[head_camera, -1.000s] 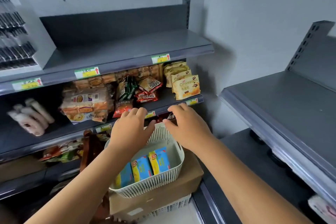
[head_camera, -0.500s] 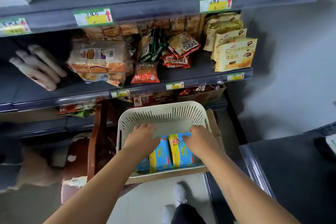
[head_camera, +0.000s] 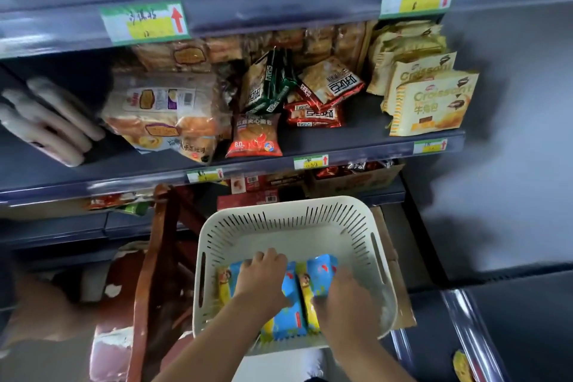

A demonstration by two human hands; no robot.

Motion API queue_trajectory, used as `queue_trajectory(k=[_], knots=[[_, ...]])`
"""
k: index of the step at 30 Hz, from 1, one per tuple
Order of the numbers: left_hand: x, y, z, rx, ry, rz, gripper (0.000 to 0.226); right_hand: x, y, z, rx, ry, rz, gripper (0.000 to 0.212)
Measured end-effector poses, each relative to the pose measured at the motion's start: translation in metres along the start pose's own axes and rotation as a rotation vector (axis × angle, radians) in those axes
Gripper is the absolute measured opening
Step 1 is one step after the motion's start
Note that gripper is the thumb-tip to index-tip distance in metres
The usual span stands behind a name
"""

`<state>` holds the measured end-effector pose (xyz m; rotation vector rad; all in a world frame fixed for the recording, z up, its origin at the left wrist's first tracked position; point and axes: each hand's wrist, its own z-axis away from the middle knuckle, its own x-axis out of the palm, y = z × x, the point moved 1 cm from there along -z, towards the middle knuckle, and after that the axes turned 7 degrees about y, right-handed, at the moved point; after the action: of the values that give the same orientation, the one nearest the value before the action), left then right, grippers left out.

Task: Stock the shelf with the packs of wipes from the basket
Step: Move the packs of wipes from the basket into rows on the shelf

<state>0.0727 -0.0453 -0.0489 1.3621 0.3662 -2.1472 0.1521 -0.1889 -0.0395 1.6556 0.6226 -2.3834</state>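
Blue-and-yellow soft packs of wipes (head_camera: 288, 313) lie side by side in the near half of the cream slotted plastic basket (head_camera: 279, 226). The left hand (head_camera: 263, 277) curls its fingers over their far edge. The right hand (head_camera: 345, 304) grasps the rightmost pack (head_camera: 321, 270), which is tilted up. The basket's far half is bare up to its slotted wall. Beyond the rim, the grey metal shelf (head_camera: 362, 139) is crowded with snack bags (head_camera: 254, 136)

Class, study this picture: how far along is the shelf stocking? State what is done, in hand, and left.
Done: nothing evident; the snack shelf shows no wipes. In hand: the left hand and right hand each appear to grip packs of wipes inside the basket. Left: lifting every pack out and shelving it.
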Motion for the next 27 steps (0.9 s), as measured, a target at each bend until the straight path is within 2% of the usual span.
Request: queue_trajectory(k=[2,4,7,13,15,20,24,27], knots=[[-0.005,-0.001,0.006,-0.023,-0.016,0.114,0.052,-0.004,0.000,0.002,0.020,-0.014,-0.162,0.027],[-0.012,-0.008,0.013,-0.083,-0.011,0.337,0.038,-0.018,0.000,0.003,0.018,-0.039,-0.292,0.021],[-0.045,-0.019,0.026,-0.110,0.043,0.569,0.032,-0.063,-0.002,0.001,-0.005,-0.038,-0.498,0.020],[-0.139,-0.040,0.055,-0.116,0.228,0.881,0.019,-0.171,-0.012,0.003,-0.125,0.085,-0.635,0.040],[-0.170,-0.042,0.073,-0.082,0.263,0.965,0.016,-0.203,-0.014,0.016,-0.166,0.143,-0.675,0.043],[-0.232,-0.026,0.140,0.082,0.329,1.144,0.012,-0.274,-0.006,0.073,-0.210,0.412,-0.751,0.030],[-0.264,0.002,0.192,0.252,0.276,1.285,0.015,-0.324,0.011,0.134,-0.234,0.642,-0.789,0.025],[-0.282,0.034,0.214,0.370,0.244,1.358,0.016,-0.359,0.033,0.185,-0.231,0.778,-0.796,0.030]])
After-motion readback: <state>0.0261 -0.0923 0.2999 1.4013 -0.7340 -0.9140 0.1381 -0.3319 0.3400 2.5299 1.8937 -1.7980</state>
